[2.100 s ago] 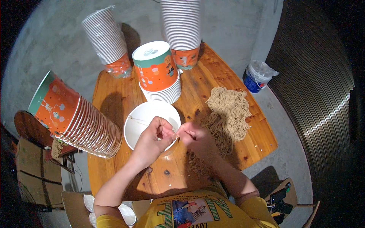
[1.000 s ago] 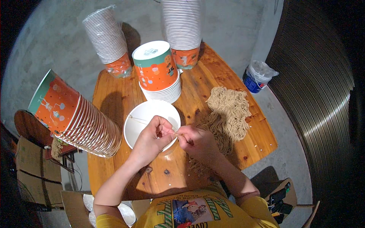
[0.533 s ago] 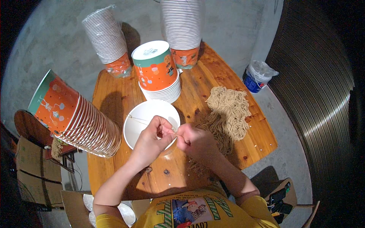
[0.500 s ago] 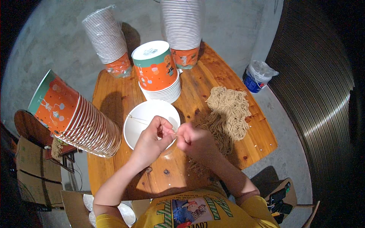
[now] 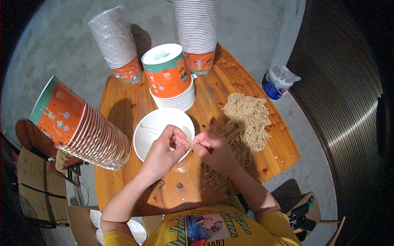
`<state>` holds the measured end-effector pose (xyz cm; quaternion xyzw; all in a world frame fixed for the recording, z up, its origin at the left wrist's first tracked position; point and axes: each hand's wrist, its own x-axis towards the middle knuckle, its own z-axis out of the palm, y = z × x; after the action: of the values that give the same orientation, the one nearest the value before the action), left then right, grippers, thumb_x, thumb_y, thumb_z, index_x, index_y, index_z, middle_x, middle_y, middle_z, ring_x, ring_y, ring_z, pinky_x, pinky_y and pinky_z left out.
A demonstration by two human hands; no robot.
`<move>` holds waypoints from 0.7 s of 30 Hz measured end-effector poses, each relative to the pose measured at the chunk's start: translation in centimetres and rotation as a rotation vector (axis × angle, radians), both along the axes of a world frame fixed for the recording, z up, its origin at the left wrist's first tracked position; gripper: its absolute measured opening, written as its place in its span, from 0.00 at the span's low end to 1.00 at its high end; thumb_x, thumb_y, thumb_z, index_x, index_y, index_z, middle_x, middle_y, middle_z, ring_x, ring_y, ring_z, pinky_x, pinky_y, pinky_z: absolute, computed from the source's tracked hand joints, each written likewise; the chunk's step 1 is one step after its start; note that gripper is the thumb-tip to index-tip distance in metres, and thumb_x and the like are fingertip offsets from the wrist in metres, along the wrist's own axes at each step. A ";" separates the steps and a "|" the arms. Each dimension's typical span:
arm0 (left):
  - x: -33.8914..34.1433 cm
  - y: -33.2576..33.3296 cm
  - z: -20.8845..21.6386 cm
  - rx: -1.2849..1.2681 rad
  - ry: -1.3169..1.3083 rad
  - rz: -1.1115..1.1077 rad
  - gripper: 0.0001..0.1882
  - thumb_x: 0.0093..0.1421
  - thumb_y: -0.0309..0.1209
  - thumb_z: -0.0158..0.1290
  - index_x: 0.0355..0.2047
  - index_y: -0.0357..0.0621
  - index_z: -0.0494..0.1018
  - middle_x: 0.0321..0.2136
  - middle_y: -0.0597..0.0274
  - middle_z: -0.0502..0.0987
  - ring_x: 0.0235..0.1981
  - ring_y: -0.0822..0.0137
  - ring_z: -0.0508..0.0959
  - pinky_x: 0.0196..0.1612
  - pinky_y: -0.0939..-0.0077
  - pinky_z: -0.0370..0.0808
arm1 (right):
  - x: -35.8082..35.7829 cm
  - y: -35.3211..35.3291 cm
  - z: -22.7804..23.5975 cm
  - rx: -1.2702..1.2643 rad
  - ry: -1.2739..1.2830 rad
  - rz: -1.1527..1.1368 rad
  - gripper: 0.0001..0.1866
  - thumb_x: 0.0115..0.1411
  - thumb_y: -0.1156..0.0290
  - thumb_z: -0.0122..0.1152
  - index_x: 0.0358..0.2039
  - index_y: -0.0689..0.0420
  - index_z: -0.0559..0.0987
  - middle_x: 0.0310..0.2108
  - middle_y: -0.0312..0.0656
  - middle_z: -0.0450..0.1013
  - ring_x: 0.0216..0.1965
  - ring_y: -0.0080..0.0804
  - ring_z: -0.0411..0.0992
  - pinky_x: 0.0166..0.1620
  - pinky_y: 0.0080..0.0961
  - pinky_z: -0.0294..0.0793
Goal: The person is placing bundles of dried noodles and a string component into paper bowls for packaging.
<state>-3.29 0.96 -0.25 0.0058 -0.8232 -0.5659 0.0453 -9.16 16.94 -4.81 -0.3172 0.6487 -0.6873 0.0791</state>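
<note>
A white paper bucket [image 5: 144, 143] stands mouth up in front of me. A thin tan string [image 5: 151, 130] runs from a knot at its left rim across the mouth toward my hands. At the bucket's right rim, my left hand [image 5: 163, 152] is closed, thumb and fingertips pinching the string. Close against it, my right hand [image 5: 213, 151] also pinches the string's end, fingertips almost touching the left ones. The small bit of string between the fingers is partly hidden. To the right lies a loose heap of tan strings [image 5: 249, 121], its near part in shadow.
A leaning stack of orange buckets [image 5: 67, 117] with strings at the rims stands left. Behind the bucket is an upturned orange stack [image 5: 168, 78]; two wrapped stacks [image 5: 113, 39] [image 5: 196, 28] stand farther back on the wooden table [image 5: 279, 162]. A blue pail [image 5: 277, 88] sits beyond the table's right edge.
My right hand has shifted slightly, its fingers now clearer and pinching at the string near the rim. The left hand and the bucket look the same.
</note>
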 end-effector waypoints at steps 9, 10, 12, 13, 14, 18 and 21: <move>0.4 0.3 0.5 -0.114 0.022 -0.077 0.11 0.56 0.23 0.52 0.38 0.39 0.64 0.27 0.67 0.69 0.30 0.75 0.69 0.37 0.81 0.69 | 0.0 -0.2 -0.9 0.033 0.027 -0.036 0.02 0.58 0.76 0.53 0.29 0.59 0.71 0.16 0.26 0.62 0.18 0.11 0.58 0.23 0.13 0.59; 0.5 0.5 0.8 -0.160 0.022 -0.089 0.11 0.56 0.23 0.52 0.39 0.39 0.64 0.27 0.67 0.69 0.30 0.75 0.69 0.37 0.81 0.69 | 0.0 -0.1 -0.7 0.033 0.027 -0.036 0.02 0.58 0.76 0.53 0.29 0.59 0.71 0.16 0.26 0.62 0.18 0.11 0.58 0.23 0.13 0.59; 0.5 0.4 0.9 -0.171 0.005 -0.089 0.12 0.56 0.23 0.52 0.40 0.39 0.64 0.27 0.66 0.68 0.29 0.74 0.68 0.37 0.80 0.69 | 0.1 0.0 0.0 0.015 -0.169 0.044 0.02 0.59 0.75 0.52 0.29 0.58 0.71 0.16 0.29 0.65 0.18 0.12 0.61 0.23 0.14 0.61; 0.5 0.3 0.9 -0.183 -0.012 -0.089 0.12 0.56 0.24 0.52 0.40 0.39 0.64 0.26 0.66 0.68 0.29 0.74 0.68 0.36 0.80 0.69 | 0.1 0.1 0.1 0.015 -0.169 0.045 0.02 0.59 0.75 0.52 0.29 0.58 0.71 0.16 0.29 0.65 0.18 0.12 0.61 0.23 0.14 0.61; 0.5 0.3 0.9 -0.183 -0.012 -0.089 0.12 0.56 0.24 0.52 0.40 0.39 0.64 0.26 0.66 0.68 0.29 0.74 0.68 0.36 0.80 0.69 | 0.1 0.2 0.3 0.038 -0.202 0.063 0.02 0.59 0.74 0.51 0.30 0.58 0.71 0.17 0.30 0.66 0.18 0.13 0.62 0.23 0.14 0.62; 0.5 0.6 1.4 -0.224 -0.069 -0.069 0.11 0.57 0.24 0.52 0.40 0.38 0.64 0.26 0.63 0.68 0.29 0.71 0.69 0.36 0.77 0.69 | 0.0 0.1 -0.5 -0.002 -0.237 0.108 0.03 0.61 0.72 0.51 0.32 0.58 0.70 0.18 0.31 0.69 0.17 0.14 0.63 0.23 0.14 0.62; 0.5 0.4 0.5 -0.354 0.066 -0.062 0.08 0.56 0.23 0.51 0.37 0.37 0.66 0.28 0.58 0.69 0.32 0.63 0.71 0.38 0.72 0.69 | 0.2 0.5 -0.4 0.077 -0.168 0.121 0.04 0.61 0.72 0.50 0.32 0.58 0.70 0.18 0.31 0.69 0.18 0.13 0.63 0.23 0.14 0.62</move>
<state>-2.79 1.35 0.24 -0.0463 -0.9077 -0.4133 0.0554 -8.96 17.42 -5.25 -0.2936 0.6455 -0.6799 0.1868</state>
